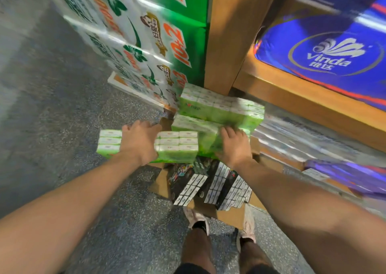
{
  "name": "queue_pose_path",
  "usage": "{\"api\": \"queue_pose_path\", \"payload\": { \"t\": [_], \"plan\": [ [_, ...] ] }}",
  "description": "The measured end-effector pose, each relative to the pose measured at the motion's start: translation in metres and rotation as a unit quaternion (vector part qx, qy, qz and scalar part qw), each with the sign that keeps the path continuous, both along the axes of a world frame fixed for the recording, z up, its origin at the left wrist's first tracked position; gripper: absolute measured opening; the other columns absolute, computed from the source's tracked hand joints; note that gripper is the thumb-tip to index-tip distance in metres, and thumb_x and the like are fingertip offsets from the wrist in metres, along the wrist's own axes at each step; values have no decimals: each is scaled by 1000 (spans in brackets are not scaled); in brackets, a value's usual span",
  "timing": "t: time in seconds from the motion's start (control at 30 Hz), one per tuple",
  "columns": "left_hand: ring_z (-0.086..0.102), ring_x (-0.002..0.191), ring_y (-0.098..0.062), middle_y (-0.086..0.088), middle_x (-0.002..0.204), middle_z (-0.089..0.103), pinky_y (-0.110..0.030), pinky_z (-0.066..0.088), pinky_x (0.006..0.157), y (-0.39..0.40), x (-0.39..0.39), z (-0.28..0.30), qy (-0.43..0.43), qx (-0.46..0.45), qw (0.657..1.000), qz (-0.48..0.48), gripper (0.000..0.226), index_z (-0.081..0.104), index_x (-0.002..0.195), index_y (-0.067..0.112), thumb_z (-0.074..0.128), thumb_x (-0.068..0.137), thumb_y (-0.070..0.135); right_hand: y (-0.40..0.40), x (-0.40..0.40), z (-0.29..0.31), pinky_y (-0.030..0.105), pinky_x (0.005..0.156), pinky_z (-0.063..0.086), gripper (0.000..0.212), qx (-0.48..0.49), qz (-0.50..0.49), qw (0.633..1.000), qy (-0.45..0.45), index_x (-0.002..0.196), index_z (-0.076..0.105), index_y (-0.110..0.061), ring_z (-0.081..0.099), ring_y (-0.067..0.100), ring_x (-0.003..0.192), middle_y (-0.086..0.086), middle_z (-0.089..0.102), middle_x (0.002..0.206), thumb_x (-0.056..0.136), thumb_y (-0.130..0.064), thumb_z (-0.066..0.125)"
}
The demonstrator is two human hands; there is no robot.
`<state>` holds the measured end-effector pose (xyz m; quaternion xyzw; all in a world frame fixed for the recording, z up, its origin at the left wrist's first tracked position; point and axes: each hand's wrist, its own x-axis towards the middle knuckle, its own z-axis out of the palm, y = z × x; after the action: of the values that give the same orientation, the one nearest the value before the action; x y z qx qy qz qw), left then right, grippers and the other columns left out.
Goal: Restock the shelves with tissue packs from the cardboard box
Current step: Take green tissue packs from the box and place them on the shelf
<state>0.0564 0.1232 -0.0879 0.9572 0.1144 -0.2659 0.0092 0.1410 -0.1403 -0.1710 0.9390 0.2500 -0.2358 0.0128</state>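
Note:
An open cardboard box stands on the floor in front of my feet, with dark tissue packs inside. Over its far-left side, my left hand grips a green tissue pack from above. My right hand presses on a second green tissue pack that lies tilted beside it. A third green tissue pack is stacked behind them, against the wooden shelf post.
A stack of green-and-white tissue cartons rises at the left of the post. To the right, a wooden shelf carries blue Vinda packs; lower shelves hold more wrapped packs. Speckled grey floor spreads to the left.

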Motion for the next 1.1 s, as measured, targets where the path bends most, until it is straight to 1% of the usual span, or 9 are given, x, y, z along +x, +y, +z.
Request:
{"api": "queue_pose_path", "payload": {
  "t": [0.17,0.33,0.43,0.53,0.63,0.7,0.8,0.93,1.1],
  "plan": [
    [49,105,-20,6,107,58,-43,38,93,-7,0,-5,4,-35,999,27,78,50,129,35,85,60,28,10,9,2,50,104,35,83,-57,12,998,-25,139,38,-23,35,34,128,12,40,136,72,-58,72],
    [49,107,-21,6,104,58,-47,39,99,-14,3,-3,7,-40,999,26,73,51,126,34,84,61,27,10,6,-2,50,107,35,92,-57,19,998,10,146,22,-23,37,38,129,15,41,139,75,-53,72],
    [50,108,-21,6,103,57,-48,39,100,-14,2,1,9,-39,999,19,72,51,124,33,84,60,27,12,7,1,52,104,34,90,-54,21,998,-7,144,25,-21,37,36,127,10,48,133,73,-52,73],
    [49,105,-19,8,102,55,-46,40,100,-11,-3,6,12,-34,999,7,72,52,125,34,82,60,25,14,8,1,52,104,34,86,-56,39,998,-10,142,35,-21,39,33,124,8,47,133,72,-53,74],
    [49,108,-19,6,109,57,-48,39,102,-6,-10,14,15,-25,1000,10,76,50,129,36,82,61,26,16,10,9,45,94,48,75,-6,9,1000,29,137,42,-21,51,32,110,8,44,129,74,-46,75],
    [49,110,-20,5,112,58,-49,39,102,-3,-14,24,20,-22,999,29,79,48,131,36,83,61,27,16,11,22,42,85,52,69,20,-3,999,36,135,43,-21,58,30,102,6,48,128,76,-44,73],
    [49,114,-21,5,116,58,-50,39,102,-5,-21,44,19,-12,998,56,83,46,135,38,84,62,33,15,12,48,38,80,52,65,25,-15,999,27,130,43,-20,60,28,99,3,62,113,80,-51,69],
    [47,120,-22,4,126,57,-49,37,104,-24,-38,78,3,-2,996,89,81,47,135,40,85,64,37,17,8,94,37,72,55,58,55,-36,998,3,121,47,-21,62,28,93,2,64,102,79,-55,68],
    [53,113,-27,0,116,60,-48,42,97,-52,-82,141,-40,18,983,176,65,52,122,33,79,65,48,15,-12,162,35,65,53,48,132,15,990,-52,105,48,-23,60,24,79,-1,63,90,76,-53,71]
  ]
}}
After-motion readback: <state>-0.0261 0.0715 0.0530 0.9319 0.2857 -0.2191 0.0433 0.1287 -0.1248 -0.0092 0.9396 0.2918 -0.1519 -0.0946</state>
